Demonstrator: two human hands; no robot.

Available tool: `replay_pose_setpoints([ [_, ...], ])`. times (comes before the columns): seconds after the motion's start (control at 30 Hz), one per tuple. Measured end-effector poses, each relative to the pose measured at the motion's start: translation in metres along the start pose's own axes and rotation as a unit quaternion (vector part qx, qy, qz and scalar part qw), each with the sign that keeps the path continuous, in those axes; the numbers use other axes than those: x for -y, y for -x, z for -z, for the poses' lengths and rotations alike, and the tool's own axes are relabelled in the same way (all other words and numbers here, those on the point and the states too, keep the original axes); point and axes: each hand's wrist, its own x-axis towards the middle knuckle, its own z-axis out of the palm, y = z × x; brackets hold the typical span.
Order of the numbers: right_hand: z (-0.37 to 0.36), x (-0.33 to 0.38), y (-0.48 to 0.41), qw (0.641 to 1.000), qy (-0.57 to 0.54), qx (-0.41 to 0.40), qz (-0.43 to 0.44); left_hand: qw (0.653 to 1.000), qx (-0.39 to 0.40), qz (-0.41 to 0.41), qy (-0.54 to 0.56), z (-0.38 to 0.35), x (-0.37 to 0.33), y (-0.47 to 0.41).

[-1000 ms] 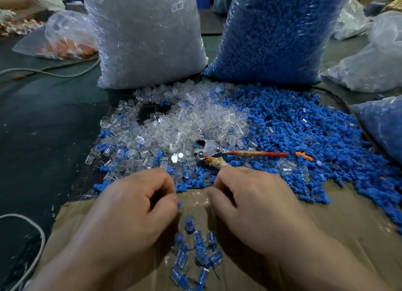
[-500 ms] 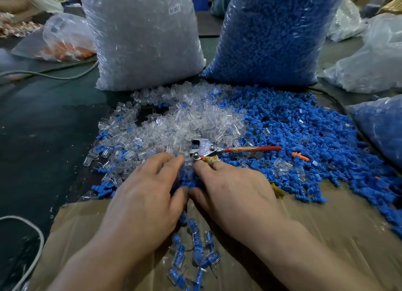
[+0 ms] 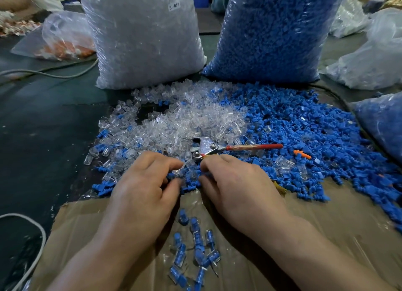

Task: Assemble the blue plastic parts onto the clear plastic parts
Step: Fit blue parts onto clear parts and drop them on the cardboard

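Both hands work at the near edge of the loose parts, just on the near side of the metal pliers with the red handle (image 3: 208,148).

The left hand (image 3: 148,182) has its fingers (image 3: 178,165) curled, with forefinger and thumb drawn narrow around what looks like a small clear plastic cap. I cannot tell whether it is actually gripped. The right hand (image 3: 237,186) also has curled fingers, their tips sunk among the blue parts just below the pliers' head, so I cannot tell what it holds, if anything.

The heap of clear plastic caps (image 3: 174,125) lies beyond and left of the pliers, nearer the left hand. The spread of small ribbed blue plastic plugs (image 3: 304,138) lies to their right, nearer the right hand. Between the two sets of fingertips the two kinds are mixed. The pieces lie on their sides with axes pointing every way, so I judge each will need turning before plug meets cap.

A cluster of joined blue-in-clear pieces (image 3: 195,253) lies on the brown cardboard sheet (image 3: 326,225), well to the near side of the pliers, between the wrists. The cardboard rests on the dark green bench (image 3: 43,127). Room is tight, because the pliers sit almost touching the right fingertips.
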Motion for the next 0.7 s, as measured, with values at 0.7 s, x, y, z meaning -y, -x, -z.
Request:
replay_pose_setpoints([
  [0.7, 0.003, 0.014, 0.009, 0.996, 0.054, 0.057, 0.043, 0.991, 0.016, 0.122, 0.059, 0.018, -0.005, 0.008],
])
